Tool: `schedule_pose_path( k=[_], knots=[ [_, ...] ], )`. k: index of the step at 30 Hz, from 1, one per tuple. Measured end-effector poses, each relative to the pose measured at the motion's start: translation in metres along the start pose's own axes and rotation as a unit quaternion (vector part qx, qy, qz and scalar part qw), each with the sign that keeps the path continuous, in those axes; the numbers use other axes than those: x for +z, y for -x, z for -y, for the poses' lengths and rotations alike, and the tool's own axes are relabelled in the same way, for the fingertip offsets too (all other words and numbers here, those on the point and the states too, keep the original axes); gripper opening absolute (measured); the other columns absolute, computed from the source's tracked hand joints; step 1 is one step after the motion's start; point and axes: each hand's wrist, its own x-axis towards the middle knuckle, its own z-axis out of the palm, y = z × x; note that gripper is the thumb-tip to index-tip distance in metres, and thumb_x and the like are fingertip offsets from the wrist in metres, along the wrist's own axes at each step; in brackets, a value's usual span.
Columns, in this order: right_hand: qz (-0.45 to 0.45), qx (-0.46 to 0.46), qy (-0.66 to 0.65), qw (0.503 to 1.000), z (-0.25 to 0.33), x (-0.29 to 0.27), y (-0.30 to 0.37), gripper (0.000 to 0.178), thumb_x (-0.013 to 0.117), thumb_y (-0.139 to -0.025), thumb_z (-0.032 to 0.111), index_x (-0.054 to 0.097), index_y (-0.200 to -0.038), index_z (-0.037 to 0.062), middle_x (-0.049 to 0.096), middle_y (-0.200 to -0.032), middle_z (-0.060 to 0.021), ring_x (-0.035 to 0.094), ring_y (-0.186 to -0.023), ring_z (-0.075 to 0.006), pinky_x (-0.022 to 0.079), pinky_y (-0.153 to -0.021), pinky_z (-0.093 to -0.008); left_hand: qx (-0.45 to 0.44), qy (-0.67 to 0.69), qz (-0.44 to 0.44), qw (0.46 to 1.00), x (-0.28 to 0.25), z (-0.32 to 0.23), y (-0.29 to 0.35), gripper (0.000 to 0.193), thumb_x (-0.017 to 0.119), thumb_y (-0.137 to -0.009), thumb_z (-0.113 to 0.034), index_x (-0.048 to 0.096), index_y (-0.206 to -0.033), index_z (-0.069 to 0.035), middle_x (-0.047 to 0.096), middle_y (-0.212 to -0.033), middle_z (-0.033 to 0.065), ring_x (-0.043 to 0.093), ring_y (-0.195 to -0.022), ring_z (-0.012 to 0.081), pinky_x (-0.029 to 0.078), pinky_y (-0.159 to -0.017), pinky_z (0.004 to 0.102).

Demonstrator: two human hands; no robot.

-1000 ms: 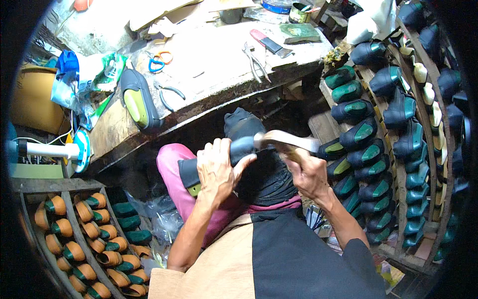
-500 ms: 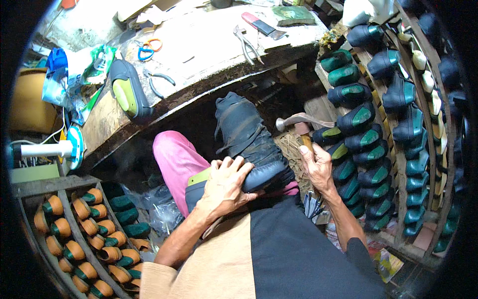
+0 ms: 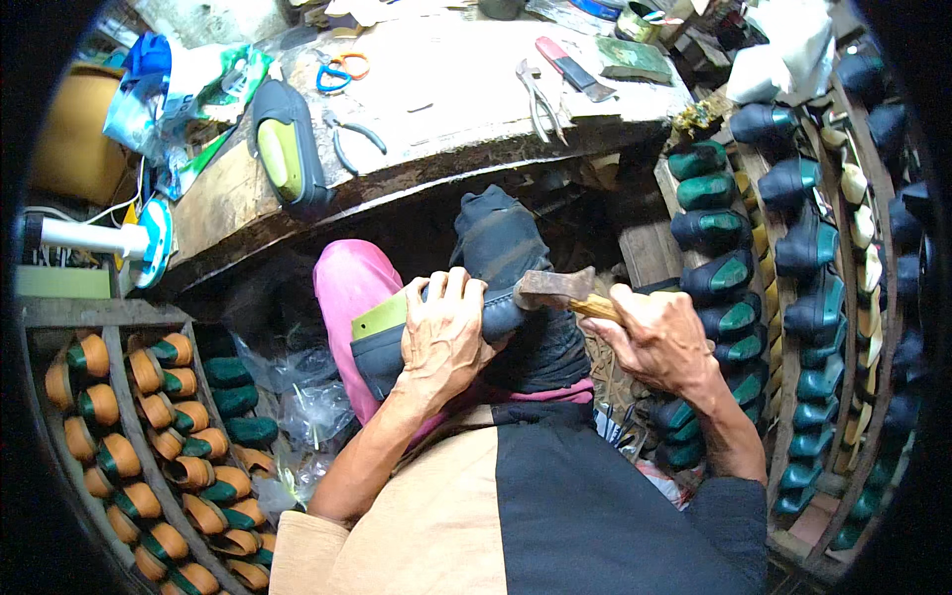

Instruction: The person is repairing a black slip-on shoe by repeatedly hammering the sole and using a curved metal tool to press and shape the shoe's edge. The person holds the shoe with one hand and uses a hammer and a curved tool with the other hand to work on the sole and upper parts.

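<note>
A dark shoe point(image 3: 372, 362) on a yellow-green last point(image 3: 381, 316) lies across my lap. My left hand point(image 3: 443, 332) is closed over its middle and grips it. My right hand point(image 3: 654, 337) is wrapped round the wooden handle of a hammer point(image 3: 557, 287). The hammer's head is at the shoe's rounded end; whether it touches, I cannot tell. A dark cloth point(image 3: 499, 238) covers my right knee behind the shoe, and pink cloth point(image 3: 355, 273) covers the left one.
On the bench point(image 3: 456, 84) lie another lasted shoe point(image 3: 288, 149), nippers point(image 3: 352, 144), scissors point(image 3: 342, 71), pincers point(image 3: 538, 99) and a red-handled blade point(image 3: 573, 67). Racks of dark shoes point(image 3: 712, 228) stand at right, a rack of orange-and-green shoes point(image 3: 116, 454) at lower left.
My right hand has swung the hammer left, from beside the right rack to the shoe's end. My left hand still grips the shoe. The whole view has shifted a little.
</note>
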Motion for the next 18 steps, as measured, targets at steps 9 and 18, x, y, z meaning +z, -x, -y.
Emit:
schedule_pose_path(
  k=[9,18],
  knots=[
    [-0.094,0.036,-0.159,0.982,0.000,0.069,0.004,0.021,0.075,-0.110,0.028,0.075,-0.109,0.0070,0.075,-0.077,-0.0174,0.075,-0.065,-0.0381,0.055,-0.058,-0.0482,-0.009,0.058,0.053,0.997,-0.021,0.016,-0.010,0.071,0.099,-0.075,-0.050,0.074,-0.130,-0.013,0.076,-0.120,0.0112,0.069,-0.117,0.0343,0.047,-0.110,0.0514],
    [-0.121,0.381,-0.623,0.673,-0.062,0.238,0.020,0.028,0.075,-0.111,0.022,0.058,-0.091,0.0104,0.055,-0.069,0.0038,0.052,-0.053,-0.0074,0.042,-0.046,-0.0274,-0.217,0.592,-0.171,0.757,-0.077,0.054,0.026,0.075,0.095,-0.091,-0.018,0.061,-0.157,-0.006,0.075,-0.126,0.0097,0.072,-0.116,0.0212,0.056,-0.112,0.0389]
  ],
)
